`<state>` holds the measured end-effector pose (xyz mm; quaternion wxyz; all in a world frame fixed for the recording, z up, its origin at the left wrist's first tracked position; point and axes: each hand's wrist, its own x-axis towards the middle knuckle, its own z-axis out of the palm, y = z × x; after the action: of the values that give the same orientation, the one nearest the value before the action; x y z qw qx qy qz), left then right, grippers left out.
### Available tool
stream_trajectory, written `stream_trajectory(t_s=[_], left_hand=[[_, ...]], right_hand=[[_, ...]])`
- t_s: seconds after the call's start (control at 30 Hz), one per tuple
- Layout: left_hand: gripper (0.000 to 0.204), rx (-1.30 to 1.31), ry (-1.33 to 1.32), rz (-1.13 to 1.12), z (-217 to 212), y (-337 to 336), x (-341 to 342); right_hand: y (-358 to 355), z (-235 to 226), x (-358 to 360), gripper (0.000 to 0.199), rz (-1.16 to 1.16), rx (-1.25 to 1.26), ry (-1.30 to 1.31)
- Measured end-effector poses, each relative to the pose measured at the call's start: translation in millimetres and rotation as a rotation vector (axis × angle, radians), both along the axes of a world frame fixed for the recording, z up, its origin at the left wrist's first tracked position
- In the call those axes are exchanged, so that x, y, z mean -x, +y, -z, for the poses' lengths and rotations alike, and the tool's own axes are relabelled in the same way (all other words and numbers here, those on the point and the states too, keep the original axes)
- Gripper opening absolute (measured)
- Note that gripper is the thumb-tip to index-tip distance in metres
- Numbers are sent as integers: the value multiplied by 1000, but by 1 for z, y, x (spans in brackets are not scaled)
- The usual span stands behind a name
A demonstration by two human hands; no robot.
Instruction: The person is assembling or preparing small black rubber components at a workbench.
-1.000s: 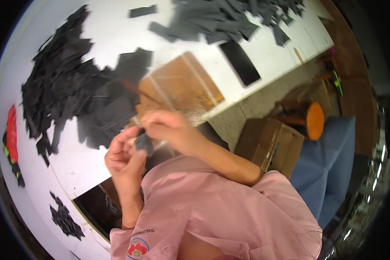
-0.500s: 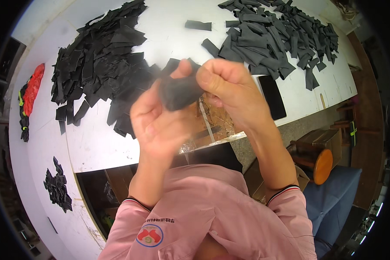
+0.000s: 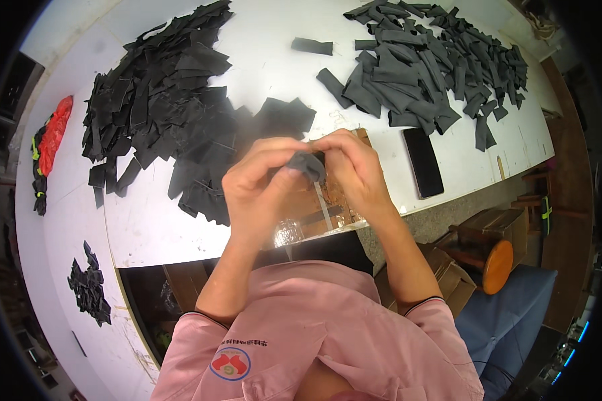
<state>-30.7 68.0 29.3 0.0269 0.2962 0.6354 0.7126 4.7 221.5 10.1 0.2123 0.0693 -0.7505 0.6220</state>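
Observation:
Between my two hands is a small dark grey piece of fabric, bunched and curled, partly hidden by my fingers. My left hand pinches it from the left, thumb near its lower edge. From the other side my right hand grips it with fingers bent in. Both hands hover over the brown taped board at the table's near edge. A heap of flat black fabric pieces spreads to the left. At the far right lies a pile of grey fabric tubes.
A black phone lies right of my hands on the white table. One loose grey piece sits between the heaps. Farther left are a small dark fabric pile and a red bundle. An orange-topped stool stands at right.
Both hands have come lower, nearer my body, and closer together. The fabric piece, earlier stretched wider between them, is now bunched up and mostly covered by fingers.

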Motion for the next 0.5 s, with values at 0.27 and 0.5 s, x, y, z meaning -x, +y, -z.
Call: stream_trajectory(t_s=[0.27, 0.5], left_hand=[[12, -327, -309, 62, 24, 0, -10], [15, 122, -171, 140, -21, 21, -2]], right_hand=[[-2, -4, -7, 24, 4, -818, 17], [3, 29, -8, 16, -46, -518, 72]])
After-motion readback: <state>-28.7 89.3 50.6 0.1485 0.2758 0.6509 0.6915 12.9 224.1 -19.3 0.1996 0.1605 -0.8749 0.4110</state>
